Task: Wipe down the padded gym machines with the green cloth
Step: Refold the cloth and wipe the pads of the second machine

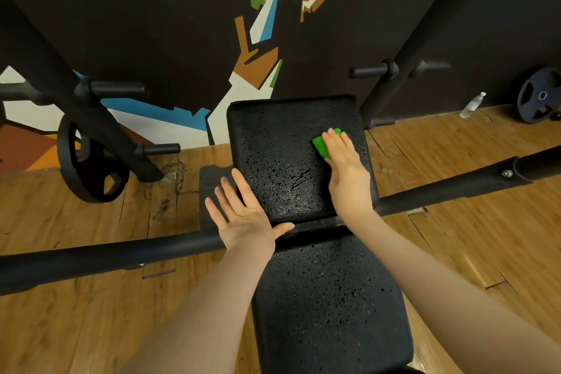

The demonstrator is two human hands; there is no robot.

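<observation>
R hand point(344, 167) flat on green cloth point(322, 144), far pad point(282, 161), L hand point(246, 215) at pad edge

This is a gym, a weights room by the look of it. A black padded bench point(299, 158) with a pebbled, cracked cover sits inside a heavy black steel frame point(431, 24), whose side posts carry short pegs point(118, 89) for storing plates, and a long barbell point(127, 255) crosses low over the padding. An iron weight plate point(91, 161) leans by the left post and another plate point(538, 99) rests against the far wall at the right beside a plastic water bottle point(472, 105), all on worn wood-plank floor point(76, 313) under a dark wall painted with an angular coloured mural point(267, 9).
</observation>
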